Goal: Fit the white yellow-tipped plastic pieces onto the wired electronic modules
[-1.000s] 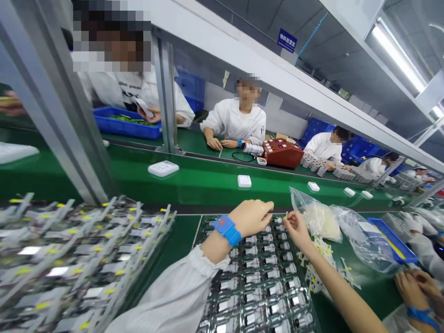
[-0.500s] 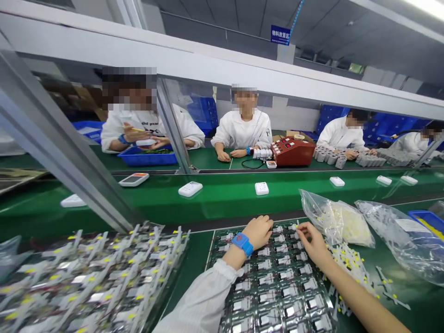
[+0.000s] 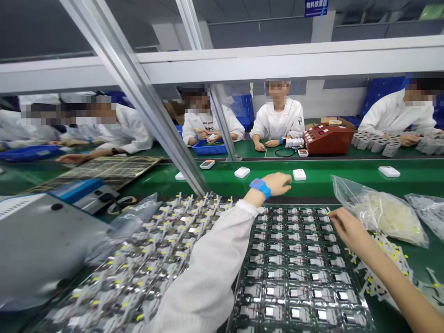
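My left hand (image 3: 278, 184), with a blue wrist strap (image 3: 260, 187), hovers over the near edge of the green conveyor, beside a white device (image 3: 299, 175). Its fingers are partly bent, and nothing shows between them. At the far right corner of the clear tray of small modules (image 3: 296, 261), my right hand (image 3: 343, 224) pinches a small white piece with a yellow tip (image 3: 329, 211). Loose white pieces with yellow tips (image 3: 391, 252) lie beside my right forearm. Left of my sleeve is another tray (image 3: 152, 249), its modules topped with such pieces.
White devices (image 3: 242, 172) lie spaced along the green conveyor (image 3: 263, 188). Plastic bags (image 3: 388, 215) are at the right. A grey machine (image 3: 45, 245) stands at the left, and slanted metal posts (image 3: 138, 88) rise near it. Several people work across the conveyor.
The view has swung left. My left hand has lifted off the module tray and moved forward to the conveyor's edge. My right hand remains at the tray's far right corner.
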The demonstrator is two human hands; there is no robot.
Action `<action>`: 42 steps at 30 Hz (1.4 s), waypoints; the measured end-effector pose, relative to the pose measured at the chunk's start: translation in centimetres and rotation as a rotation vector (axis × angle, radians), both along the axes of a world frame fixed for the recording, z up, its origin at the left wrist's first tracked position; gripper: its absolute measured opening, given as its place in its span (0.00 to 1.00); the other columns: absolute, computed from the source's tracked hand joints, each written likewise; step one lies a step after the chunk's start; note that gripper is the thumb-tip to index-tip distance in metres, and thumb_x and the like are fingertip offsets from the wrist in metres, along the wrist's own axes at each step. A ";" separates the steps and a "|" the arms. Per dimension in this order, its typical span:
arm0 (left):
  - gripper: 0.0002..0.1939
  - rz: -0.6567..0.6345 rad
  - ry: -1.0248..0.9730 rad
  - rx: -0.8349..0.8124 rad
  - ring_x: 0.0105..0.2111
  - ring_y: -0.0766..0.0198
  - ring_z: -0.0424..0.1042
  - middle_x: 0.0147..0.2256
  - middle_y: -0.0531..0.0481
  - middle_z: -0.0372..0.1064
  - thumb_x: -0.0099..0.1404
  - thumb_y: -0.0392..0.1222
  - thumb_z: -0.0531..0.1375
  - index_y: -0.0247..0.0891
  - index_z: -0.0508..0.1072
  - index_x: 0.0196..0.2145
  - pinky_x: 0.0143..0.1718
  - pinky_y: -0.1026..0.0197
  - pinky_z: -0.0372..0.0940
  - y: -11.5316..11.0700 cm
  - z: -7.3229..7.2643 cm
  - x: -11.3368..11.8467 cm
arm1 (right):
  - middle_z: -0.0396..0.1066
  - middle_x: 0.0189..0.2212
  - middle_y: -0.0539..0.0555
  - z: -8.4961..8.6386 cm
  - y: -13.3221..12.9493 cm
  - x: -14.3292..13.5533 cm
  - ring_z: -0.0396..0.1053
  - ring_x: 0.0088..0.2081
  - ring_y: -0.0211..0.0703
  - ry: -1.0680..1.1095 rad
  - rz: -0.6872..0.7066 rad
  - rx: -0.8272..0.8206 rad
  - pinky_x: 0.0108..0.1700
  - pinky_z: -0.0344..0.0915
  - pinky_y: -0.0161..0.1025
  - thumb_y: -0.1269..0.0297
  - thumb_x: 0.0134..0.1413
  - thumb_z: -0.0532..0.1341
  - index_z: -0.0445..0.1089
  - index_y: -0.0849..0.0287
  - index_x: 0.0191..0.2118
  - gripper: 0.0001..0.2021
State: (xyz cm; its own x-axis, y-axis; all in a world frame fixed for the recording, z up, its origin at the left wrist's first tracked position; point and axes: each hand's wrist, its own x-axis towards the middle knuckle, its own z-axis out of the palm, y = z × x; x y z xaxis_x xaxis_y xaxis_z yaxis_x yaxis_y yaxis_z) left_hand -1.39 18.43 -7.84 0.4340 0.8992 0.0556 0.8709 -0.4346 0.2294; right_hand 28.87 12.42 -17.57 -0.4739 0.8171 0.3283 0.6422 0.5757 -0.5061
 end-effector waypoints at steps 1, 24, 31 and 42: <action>0.09 0.017 -0.023 0.015 0.34 0.58 0.74 0.34 0.47 0.75 0.62 0.41 0.59 0.38 0.74 0.40 0.36 0.61 0.66 0.5 1.0 -0.2 | 0.66 0.38 0.56 0.0 -0.3 -0.2 0.69 0.37 0.48 -0.006 -0.010 0.001 0.39 0.65 0.44 0.65 0.65 0.48 0.63 0.55 0.41 0.08; 0.16 0.010 -0.403 0.045 0.45 0.57 0.71 0.51 0.44 0.68 0.69 0.45 0.58 0.37 0.68 0.52 0.45 0.49 0.70 4.1 -15.0 9.9 | 0.63 0.41 0.58 -5.3 -1.0 -2.0 0.69 0.40 0.49 0.180 -0.224 0.057 0.45 0.67 0.48 0.70 0.65 0.43 0.63 0.57 0.45 0.13; 0.13 -0.184 -0.370 0.025 0.46 0.58 0.71 0.49 0.44 0.69 0.69 0.44 0.58 0.37 0.70 0.49 0.47 0.49 0.69 2.7 -15.8 11.1 | 0.66 0.38 0.56 -5.9 0.3 -0.5 0.69 0.38 0.45 0.292 -0.277 0.041 0.46 0.68 0.46 0.73 0.59 0.45 0.65 0.57 0.50 0.18; 0.15 -0.226 -0.206 -0.032 0.45 0.58 0.71 0.50 0.44 0.68 0.69 0.45 0.58 0.38 0.69 0.51 0.45 0.50 0.70 1.9 -14.2 11.4 | 0.71 0.36 0.55 -5.5 0.1 -0.3 0.71 0.37 0.47 0.382 -0.315 -0.069 0.38 0.69 0.41 0.57 0.64 0.53 0.71 0.57 0.45 0.13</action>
